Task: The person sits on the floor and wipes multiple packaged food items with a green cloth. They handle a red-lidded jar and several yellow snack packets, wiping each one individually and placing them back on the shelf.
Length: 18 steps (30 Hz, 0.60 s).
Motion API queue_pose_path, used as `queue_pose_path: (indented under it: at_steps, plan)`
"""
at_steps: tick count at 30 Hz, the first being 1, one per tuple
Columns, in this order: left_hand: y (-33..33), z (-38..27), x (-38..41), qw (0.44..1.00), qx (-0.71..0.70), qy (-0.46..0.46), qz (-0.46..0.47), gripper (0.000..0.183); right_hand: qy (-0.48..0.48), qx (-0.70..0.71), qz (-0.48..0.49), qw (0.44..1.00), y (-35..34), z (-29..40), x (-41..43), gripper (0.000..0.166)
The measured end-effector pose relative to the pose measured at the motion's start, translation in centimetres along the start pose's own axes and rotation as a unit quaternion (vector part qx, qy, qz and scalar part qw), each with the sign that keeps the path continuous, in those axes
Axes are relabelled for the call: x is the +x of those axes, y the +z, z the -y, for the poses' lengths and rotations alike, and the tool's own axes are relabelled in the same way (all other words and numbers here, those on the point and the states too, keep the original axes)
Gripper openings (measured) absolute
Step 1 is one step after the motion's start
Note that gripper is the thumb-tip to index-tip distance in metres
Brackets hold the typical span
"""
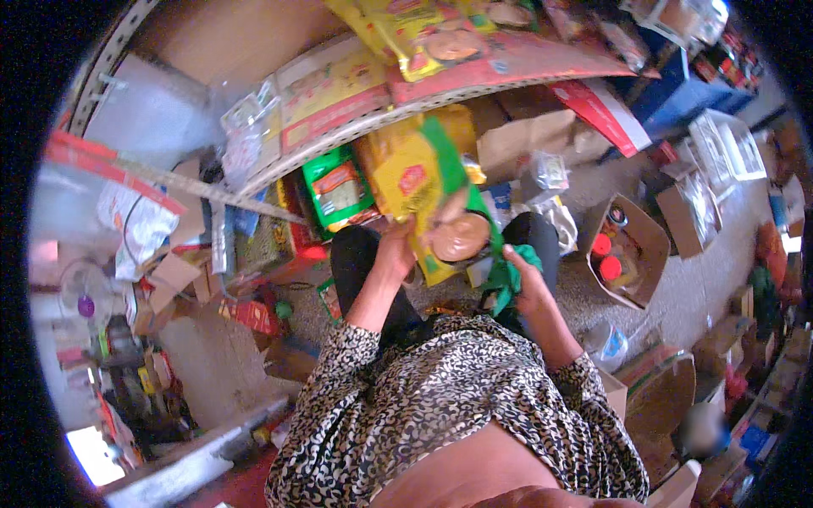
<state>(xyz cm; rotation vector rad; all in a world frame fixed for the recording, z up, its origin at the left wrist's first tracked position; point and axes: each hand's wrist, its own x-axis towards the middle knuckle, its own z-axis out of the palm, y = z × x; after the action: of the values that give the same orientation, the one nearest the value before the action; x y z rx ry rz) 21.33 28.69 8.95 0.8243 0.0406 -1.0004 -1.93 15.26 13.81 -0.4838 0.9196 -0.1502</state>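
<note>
My left hand [397, 249] grips the left edge of a yellow-and-green plastic food packet [409, 181], tilted in front of the shelf. The packet bears writing and a picture of a round bowl of something brown. A crumpled green cloth [513, 274] is bunched in my right hand [532, 286], close to the packet's lower right side. Left of the packet, a green packet [336, 190] with an orange panel stands beneath the shelf. My knees in dark trousers are on either side of the hands. Motion blurs part of the held packet.
Above the hands runs a perforated metal shelf edge [343, 134], with yellow packets [438, 44] on the shelf. An open carton [645, 273] with red-lidded jars [610, 268] sits on the floor at right. A pedestal fan [86, 295] and several cardboard boxes lie farther left.
</note>
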Motion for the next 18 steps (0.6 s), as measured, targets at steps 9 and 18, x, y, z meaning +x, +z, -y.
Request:
queue_pose_path:
  at_steps: [9,18]
  plan:
    - [-2.7,-5.6,6.3,0.968,0.157,0.121,-0.156,0.025,-0.064,0.053,-0.021,0.996,-3.6,0.3,0.9,0.019]
    - [-9.6,-15.7,14.1,0.787,0.464,0.184,-0.362,0.058,-0.064,0.030,0.141,0.987,-1.2,1.0,-0.5,0.023]
